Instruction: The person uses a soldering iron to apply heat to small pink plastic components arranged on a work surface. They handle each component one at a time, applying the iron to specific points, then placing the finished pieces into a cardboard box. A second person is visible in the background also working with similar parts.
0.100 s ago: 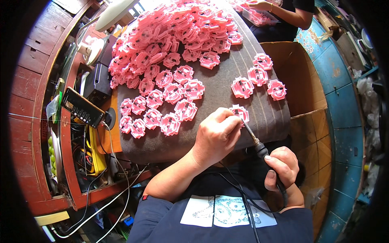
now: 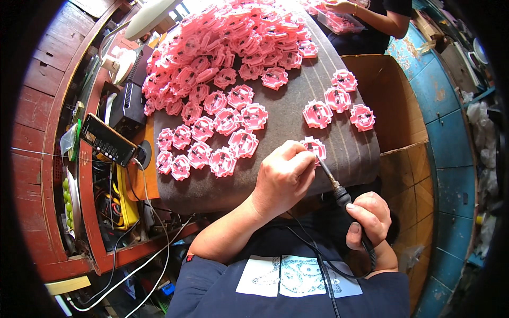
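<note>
My right hand [image 2: 369,218] is wrapped round the black handle of a soldering iron [image 2: 340,195], whose metal tip rests against a pink plastic part [image 2: 314,148] near the front edge of the table. Beside that part, my left hand [image 2: 284,175] is closed in a pinch; whatever its fingertips hold is hidden behind the knuckles. Several finished-looking rows of similar pink parts [image 2: 227,121], with dark pieces in their middles, lie to the left. A few more pink parts [image 2: 337,99] lie beyond, on the right of the table.
A large heap of pink parts [image 2: 212,47] covers the table's far side. A phone [image 2: 108,140] leans at the left below a lamp [image 2: 151,20]. An open cardboard box [image 2: 389,87] stands right of the table. Another person's arm [image 2: 379,20] reaches over a clear tub [image 2: 339,22]. The iron's cable [image 2: 320,259] crosses my shirt.
</note>
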Tool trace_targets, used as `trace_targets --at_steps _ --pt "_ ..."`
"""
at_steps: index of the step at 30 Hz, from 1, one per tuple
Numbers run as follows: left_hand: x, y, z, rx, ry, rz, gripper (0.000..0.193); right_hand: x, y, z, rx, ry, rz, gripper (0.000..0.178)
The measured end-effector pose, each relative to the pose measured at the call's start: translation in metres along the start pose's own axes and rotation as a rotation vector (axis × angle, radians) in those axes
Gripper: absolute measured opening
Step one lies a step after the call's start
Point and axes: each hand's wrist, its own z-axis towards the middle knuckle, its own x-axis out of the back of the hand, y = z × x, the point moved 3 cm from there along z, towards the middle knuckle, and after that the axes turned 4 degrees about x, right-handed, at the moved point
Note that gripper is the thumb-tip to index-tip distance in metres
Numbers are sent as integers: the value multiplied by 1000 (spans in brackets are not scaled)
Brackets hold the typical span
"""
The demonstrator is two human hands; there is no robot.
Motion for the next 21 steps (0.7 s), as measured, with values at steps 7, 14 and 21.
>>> trace_targets --at_steps 7,14,21 --pt "0 0 0 -8 2 8 17 -2 0 -1 3 8 -12 30" --pt "-1 1 1 3 -4 1 18 2 0 -5 -10 56 -20 26" --pt "-1 0 0 7 11 -11 18 0 14 -10 -113 192 -95 36"
